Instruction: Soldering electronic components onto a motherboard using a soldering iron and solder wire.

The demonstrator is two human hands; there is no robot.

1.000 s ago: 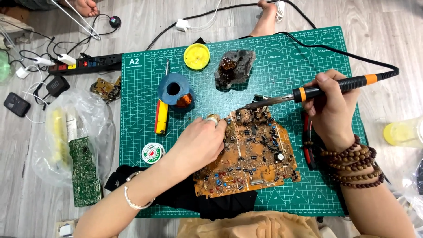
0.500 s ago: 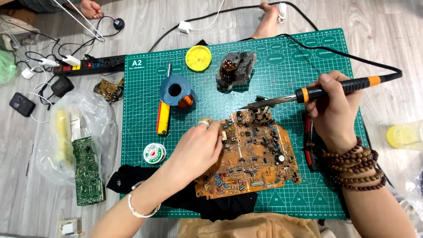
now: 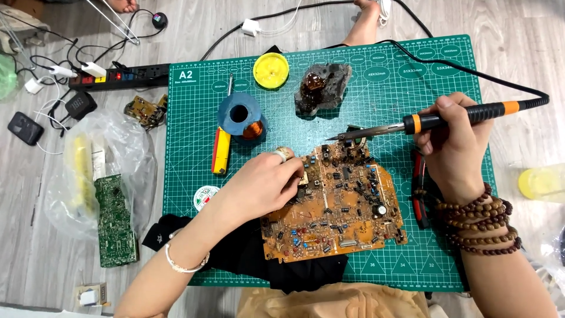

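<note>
Two hands: both working over the green cutting mat point(image 3: 412, 65).
Left hand point(image 3: 265, 182): fingers pinching the circuit board point(image 3: 341, 206) at its left edge.
Right hand point(image 3: 456, 147): gripping the soldering iron point(image 3: 435, 121), tip hovering over the board's top edge.
Board: lying near the mat's bottom edge.

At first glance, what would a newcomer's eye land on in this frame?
The orange-brown circuit board at the centre of the green cutting mat, with the left hand resting on its left edge. Next, the soldering iron in the right hand, its tip poised at the board's top edge.
</note>
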